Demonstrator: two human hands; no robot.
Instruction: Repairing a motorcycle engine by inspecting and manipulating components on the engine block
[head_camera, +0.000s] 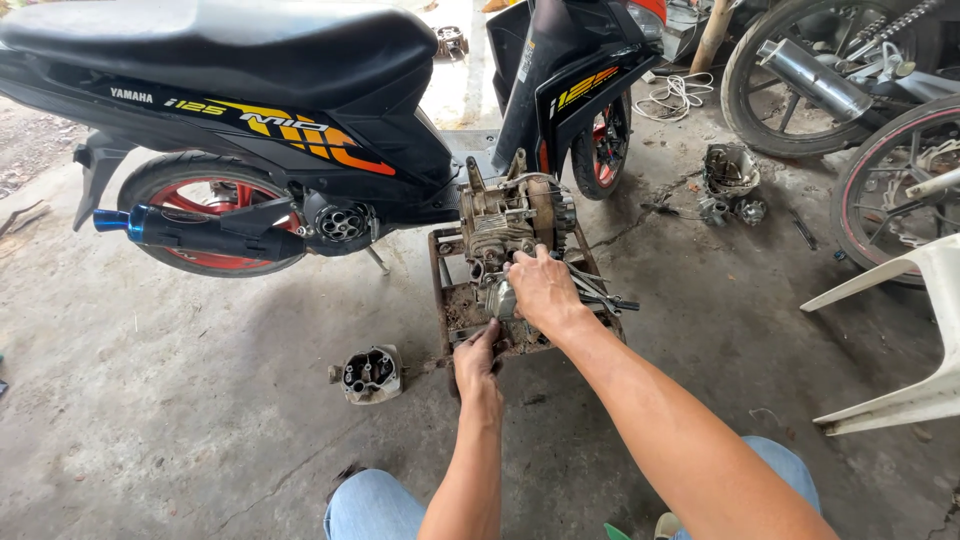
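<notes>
Both knees in blue jeans (372, 505) sit closest, at six o'clock. Beyond them, a black scooter (250, 90) fills ten to twelve o'clock. At centre, a removed engine (512, 215) stands on a rusty metal stand (440, 270). Right hand (543, 290) lies over the engine's front, fingers curled on it. Left hand (478, 362) grips the stand's near edge. Wrenches (600, 292) lie just right; a cylinder head (371, 374) rests at eight o'clock.

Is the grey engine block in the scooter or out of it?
Out: grey engine block sits on rusty metal stand beside black scooter.
</notes>
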